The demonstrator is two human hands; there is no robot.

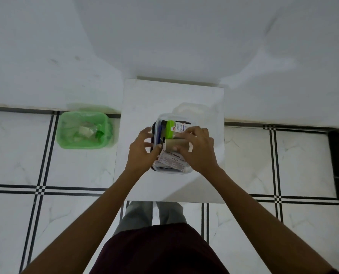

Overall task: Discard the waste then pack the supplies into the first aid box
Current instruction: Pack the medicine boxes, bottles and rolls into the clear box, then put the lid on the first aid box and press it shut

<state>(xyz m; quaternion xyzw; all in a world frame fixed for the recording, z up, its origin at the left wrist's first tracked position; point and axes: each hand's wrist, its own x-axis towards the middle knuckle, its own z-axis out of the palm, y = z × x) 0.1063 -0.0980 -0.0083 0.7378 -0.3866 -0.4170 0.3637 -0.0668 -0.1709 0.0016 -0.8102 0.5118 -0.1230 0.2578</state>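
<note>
A clear plastic first aid box (186, 171) sits on a small white table (141, 99). Inside lie a green-capped bottle (171, 129), a white labelled carton (181, 127), a tan roll (175, 145) and an elastic bandage packet (171, 160). My right hand (197, 148) reaches into the box with its fingers closed on the tan roll. My left hand (143, 149) rests at the box's left rim, fingers spread, thumb touching the rim by the roll. A green bin (65, 139) with crumpled wrappers (85, 131) inside stands on the floor to the table's left.
The table stands against a white wall, on a white tiled floor with black lines. A dark strip runs along the floor at the far right. My legs and feet are just below the table's front edge.
</note>
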